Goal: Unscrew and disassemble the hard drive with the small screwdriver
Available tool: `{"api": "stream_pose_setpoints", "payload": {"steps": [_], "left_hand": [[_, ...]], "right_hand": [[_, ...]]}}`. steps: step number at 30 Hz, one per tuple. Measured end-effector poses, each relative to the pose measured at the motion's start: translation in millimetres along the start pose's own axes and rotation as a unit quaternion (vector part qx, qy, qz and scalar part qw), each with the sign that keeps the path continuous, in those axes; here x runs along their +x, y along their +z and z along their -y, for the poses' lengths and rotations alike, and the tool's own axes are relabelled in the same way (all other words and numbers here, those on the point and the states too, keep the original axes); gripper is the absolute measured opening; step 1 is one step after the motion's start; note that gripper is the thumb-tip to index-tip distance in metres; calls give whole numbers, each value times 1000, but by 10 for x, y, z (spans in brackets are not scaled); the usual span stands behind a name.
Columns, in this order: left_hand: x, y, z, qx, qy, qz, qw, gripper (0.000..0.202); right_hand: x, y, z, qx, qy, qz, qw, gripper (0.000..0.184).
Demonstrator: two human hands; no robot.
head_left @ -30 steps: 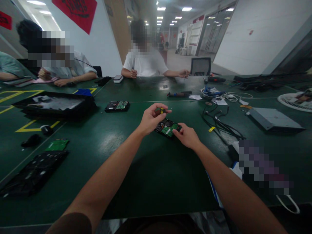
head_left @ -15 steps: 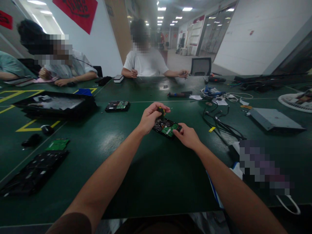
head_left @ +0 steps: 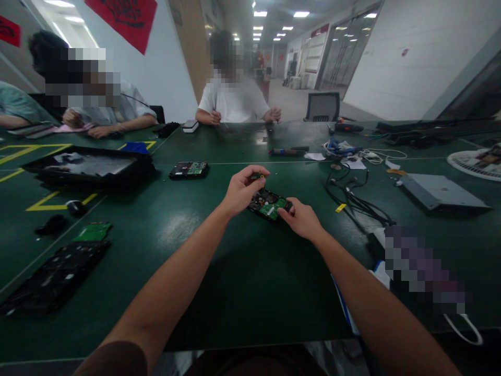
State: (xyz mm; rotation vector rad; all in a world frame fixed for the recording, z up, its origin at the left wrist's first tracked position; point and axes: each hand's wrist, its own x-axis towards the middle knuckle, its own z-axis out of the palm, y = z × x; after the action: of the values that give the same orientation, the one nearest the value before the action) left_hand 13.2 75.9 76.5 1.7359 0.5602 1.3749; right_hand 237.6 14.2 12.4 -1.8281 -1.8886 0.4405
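A hard drive (head_left: 271, 210) with a green circuit board facing up lies on the table in front of me, turned at a slant. My right hand (head_left: 301, 218) grips its right end between thumb and fingers. Above the drive's left end, my left hand (head_left: 245, 189) is closed around a small screwdriver (head_left: 262, 178) with yellow and black on its handle. The fingers cover most of this tool, and its tip is too small to make out.
Another hard drive (head_left: 188, 170) lies beyond to the left. A black tray (head_left: 90, 169), a loose green board (head_left: 93, 232) and a black casing (head_left: 57, 277) are on the left. Black cables (head_left: 354, 196) and a grey metal box (head_left: 442, 190) lie right. Two people sit across.
The thumb and fingers of my left hand have shifted on the screwdriver handle. My right hand keeps its hold on the drive. The person opposite has drawn one hand inward.
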Motion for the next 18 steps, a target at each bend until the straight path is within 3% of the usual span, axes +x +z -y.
{"api": "stream_pose_setpoints", "payload": {"steps": [6, 12, 18], "left_hand": [[18, 24, 29, -76, -3, 23, 997, 15], [7, 22, 85, -53, 10, -29, 998, 10], [10, 39, 48, -31, 26, -2, 999, 20]], "right_hand": [[12, 9, -7, 2, 4, 1, 1000, 50], [14, 5, -18, 0, 0, 3, 1000, 51], [11, 4, -4, 2, 0, 1, 1000, 51]]}}
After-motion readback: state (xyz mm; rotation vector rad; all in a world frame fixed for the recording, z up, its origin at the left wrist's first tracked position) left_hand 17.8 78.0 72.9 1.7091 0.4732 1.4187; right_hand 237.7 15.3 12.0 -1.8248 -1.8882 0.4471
